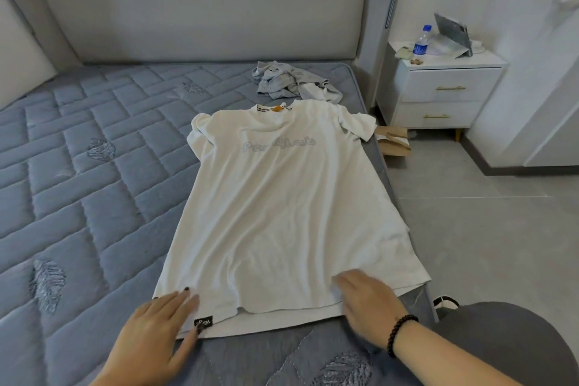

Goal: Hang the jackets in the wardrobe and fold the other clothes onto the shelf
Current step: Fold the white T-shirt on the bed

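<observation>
White cotton T-shirt (pixel 282 197) lies spread flat at the frame's centre on the blue quilted mattress (pixel 78 166). We press its hem with our left hand (pixel 156 329) and right hand (pixel 368 307), fingers straight, gripping nothing. Smoothing seems underway; folding the sides inward likely follows. A crumpled grey garment (pixel 291 81) waits above.

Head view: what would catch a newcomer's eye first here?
A white T-shirt lies spread flat near the right edge of the blue quilted mattress. The left hand and right hand rest flat on its near hem. A crumpled grey garment lies beyond its collar.
</observation>
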`<state>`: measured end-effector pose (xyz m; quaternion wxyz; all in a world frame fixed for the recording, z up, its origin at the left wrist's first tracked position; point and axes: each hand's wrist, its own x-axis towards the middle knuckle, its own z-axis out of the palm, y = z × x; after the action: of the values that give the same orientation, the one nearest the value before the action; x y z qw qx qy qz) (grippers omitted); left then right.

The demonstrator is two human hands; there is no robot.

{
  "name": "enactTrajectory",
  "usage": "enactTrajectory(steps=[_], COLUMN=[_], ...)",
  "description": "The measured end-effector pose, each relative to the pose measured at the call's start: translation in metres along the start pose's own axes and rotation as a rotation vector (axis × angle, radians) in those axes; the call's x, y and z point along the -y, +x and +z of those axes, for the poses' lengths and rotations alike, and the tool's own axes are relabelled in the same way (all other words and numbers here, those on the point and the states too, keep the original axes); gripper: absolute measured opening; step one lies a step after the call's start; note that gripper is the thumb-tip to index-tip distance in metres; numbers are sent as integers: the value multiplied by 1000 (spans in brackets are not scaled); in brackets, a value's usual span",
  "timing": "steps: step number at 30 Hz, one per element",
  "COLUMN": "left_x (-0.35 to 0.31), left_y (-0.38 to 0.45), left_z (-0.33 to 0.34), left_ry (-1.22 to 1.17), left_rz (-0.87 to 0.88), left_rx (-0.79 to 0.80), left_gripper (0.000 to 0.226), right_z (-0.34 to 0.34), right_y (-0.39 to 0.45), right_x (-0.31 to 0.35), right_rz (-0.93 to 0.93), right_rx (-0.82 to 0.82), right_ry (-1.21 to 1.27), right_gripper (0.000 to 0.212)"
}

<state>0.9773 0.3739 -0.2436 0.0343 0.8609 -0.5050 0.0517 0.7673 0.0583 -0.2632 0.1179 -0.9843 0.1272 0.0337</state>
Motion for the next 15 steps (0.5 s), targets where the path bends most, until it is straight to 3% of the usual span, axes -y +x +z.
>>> enactTrajectory(steps=[4,7,15], left_x=[-32,-48,-46], left_y=[20,35,43], left_z=[9,19,24], left_ry=[-97,-94,3], left_rz=[56,136,265], left_rx=[-26,-29,-83], left_gripper=[68,57,17], right_z=[-8,-9,-22], right_y=[4,-4,-9], right_x=[-32,-48,-67], right_rz=[205,338,283], right_rx=[52,102,160], right_ry=[-171,-165,-305], right_gripper=[60,48,32])
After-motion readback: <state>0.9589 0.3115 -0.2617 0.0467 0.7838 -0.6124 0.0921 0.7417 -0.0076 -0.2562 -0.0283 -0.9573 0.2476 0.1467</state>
